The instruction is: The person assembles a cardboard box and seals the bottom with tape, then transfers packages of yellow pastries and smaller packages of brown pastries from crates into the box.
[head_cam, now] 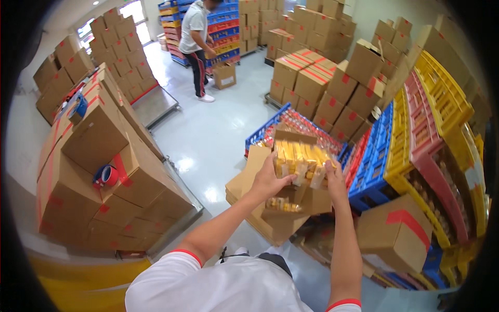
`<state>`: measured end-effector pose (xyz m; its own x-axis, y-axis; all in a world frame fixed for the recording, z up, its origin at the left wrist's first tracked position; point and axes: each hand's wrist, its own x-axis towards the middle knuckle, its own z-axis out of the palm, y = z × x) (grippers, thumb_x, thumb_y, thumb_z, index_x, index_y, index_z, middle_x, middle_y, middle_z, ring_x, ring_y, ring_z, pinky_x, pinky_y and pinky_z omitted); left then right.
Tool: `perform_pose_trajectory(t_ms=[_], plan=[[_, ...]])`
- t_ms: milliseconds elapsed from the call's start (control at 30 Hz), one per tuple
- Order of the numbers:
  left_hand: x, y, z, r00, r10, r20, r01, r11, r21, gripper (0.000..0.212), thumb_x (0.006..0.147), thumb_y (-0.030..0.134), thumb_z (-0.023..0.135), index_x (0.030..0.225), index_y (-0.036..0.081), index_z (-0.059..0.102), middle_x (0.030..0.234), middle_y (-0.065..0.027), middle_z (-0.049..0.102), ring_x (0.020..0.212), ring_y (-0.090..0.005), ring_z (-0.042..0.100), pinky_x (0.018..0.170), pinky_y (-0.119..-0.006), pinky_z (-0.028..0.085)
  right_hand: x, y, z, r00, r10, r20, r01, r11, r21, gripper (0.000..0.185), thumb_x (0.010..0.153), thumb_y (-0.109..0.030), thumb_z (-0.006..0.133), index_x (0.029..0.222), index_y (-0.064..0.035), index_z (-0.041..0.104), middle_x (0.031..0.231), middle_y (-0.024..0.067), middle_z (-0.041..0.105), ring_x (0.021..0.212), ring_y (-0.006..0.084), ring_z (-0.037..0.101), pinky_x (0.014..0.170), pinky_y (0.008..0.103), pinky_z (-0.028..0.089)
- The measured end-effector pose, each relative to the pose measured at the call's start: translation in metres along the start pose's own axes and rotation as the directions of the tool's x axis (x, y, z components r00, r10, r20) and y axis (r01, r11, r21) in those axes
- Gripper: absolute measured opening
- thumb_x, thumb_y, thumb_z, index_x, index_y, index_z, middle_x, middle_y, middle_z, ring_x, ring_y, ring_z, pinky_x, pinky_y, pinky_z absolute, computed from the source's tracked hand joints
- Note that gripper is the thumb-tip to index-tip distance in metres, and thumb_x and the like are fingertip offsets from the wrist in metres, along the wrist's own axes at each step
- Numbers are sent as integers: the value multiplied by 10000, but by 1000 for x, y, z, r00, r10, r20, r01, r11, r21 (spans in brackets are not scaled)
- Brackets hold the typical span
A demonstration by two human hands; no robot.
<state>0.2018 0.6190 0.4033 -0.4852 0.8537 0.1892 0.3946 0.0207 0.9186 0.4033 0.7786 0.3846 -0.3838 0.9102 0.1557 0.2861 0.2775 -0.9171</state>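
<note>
Between my two hands is a row of yellow plastic-wrapped packets (300, 156). My left hand (269, 177) grips its left end, with the thumb along the near side. At the right end, my right hand (336, 177) presses against the wrappers. Directly below the packets stands an open cardboard box (321, 199), and a few more wrapped packets (284, 204) show inside it. Flattened cardboard sheets (245, 179) lie under and to the left of that box. Just behind it, a blue plastic crate (269, 124) holds many wrapped packets with red markings (304, 121).
Stacked blue, pink and yellow crates (374, 152) rise on my right, beside a taped carton (393, 234). Left of me, stacked cartons (156, 187) carry a red tape roll (107, 175) and a blue tape dispenser (80, 107). Another person (195, 43) stands farther back near a carton (225, 75).
</note>
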Motion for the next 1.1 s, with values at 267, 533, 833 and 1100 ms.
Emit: perform_pose_trajectory(t_ms=[267,533,833,1100], plan=[[62,-121,41,953,-301,48,304,949,-80,791,844,362,845,1371,-73,444,1315,-226,613,1239,-295,603,1060,-393,469,81,78,72,907,374,196,-348,925,-154,738,1001,-610,539,1323,53,581,1257,294,649,1236,390,613,1035,436,470],[89,-134,71,917,-396,-45,375,895,-240,824,891,250,783,1473,-75,300,1423,-283,497,1334,-407,503,1139,-445,401,98,117,103,828,552,100,-549,834,-62,755,984,-590,559,1439,8,486,1372,290,593,1297,410,567,1068,445,448],[53,-136,81,988,-145,46,144,989,24,1043,899,176,725,1621,-25,0,1652,-350,-6,1543,-508,69,1260,-522,144,69,110,134,830,526,-182,-545,836,-66,665,1028,-490,550,1463,1,440,1417,304,545,1328,432,526,1105,467,404],[42,-155,79,983,-162,84,164,986,-21,1022,902,180,710,1646,31,25,1675,-315,-134,1570,-462,-60,1274,-491,83,57,111,150,876,444,-190,-475,862,-178,610,1018,-481,567,1390,-2,500,1315,320,604,1247,478,568,1054,504,430]])
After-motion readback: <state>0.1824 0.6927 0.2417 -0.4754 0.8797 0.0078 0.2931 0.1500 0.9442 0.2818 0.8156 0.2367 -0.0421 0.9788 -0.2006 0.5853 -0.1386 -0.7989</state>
